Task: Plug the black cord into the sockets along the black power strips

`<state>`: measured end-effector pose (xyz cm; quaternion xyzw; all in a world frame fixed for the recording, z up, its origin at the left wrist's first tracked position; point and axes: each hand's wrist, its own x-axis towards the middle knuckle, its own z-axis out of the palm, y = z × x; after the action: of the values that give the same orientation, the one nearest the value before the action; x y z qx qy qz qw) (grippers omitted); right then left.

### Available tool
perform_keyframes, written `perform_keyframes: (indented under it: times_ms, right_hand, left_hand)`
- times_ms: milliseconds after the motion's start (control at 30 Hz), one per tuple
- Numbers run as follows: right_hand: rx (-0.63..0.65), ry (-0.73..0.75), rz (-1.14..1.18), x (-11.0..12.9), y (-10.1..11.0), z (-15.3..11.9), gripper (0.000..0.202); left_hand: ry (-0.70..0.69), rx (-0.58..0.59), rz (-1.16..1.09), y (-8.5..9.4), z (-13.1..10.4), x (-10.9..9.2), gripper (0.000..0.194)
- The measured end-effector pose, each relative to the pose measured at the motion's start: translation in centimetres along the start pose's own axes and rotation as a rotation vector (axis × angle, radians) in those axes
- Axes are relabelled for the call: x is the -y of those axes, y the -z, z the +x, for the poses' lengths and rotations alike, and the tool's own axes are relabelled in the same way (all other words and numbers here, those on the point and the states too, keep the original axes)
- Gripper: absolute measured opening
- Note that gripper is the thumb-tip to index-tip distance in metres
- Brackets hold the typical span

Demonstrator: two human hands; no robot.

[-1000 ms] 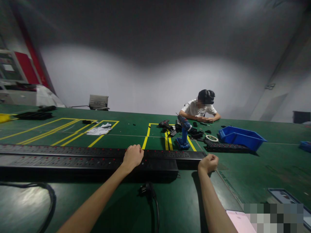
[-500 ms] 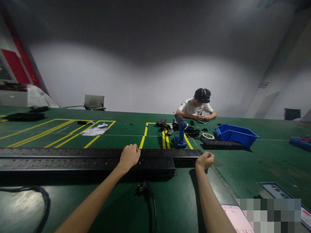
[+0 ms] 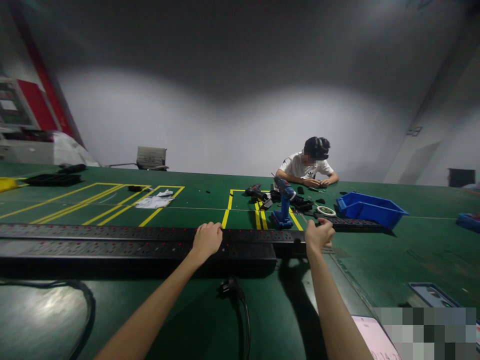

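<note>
Two long black power strips lie side by side across the table, dotted with small red marks. The near power strip (image 3: 142, 252) ends short of the far power strip (image 3: 258, 235). My left hand (image 3: 207, 241) is on top of the far strip, its fingers bent over the back edge. At that strip's right end is my right hand (image 3: 318, 235), fingers curled together; what they hold, if anything, is hidden. A black plug (image 3: 229, 288) on a cable lies in front of the near strip, between my forearms.
Beyond the strips stand a blue cordless drill (image 3: 284, 205) and a blue bin (image 3: 369, 210), near a roll of tape (image 3: 326, 211). White papers (image 3: 153, 200) lie left. A phone (image 3: 373, 332) is at lower right. A person (image 3: 309, 165) leans on the table's far side.
My right hand has risen slightly and turned at the far strip's end. My left hand stays on the strip. The whole view has shifted a little.
</note>
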<state>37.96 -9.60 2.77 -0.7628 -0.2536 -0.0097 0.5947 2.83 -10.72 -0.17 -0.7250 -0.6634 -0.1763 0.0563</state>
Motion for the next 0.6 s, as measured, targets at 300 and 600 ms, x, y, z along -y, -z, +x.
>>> perform_keyframes:
  times_ms: [300, 600]
  right_hand:
    - [1.84, 0.629, -0.195, 11.6, 7.7, -8.9, 0.036]
    - [1.715, 1.195, -0.928, 11.4, 7.4, -19.1, 0.048]
  left_hand:
    - [0.022, 0.018, -0.012, 0.7, -0.3, -0.4, 0.035]
    - [0.035, 0.027, -0.023, 1.2, -0.4, -0.5, 0.033]
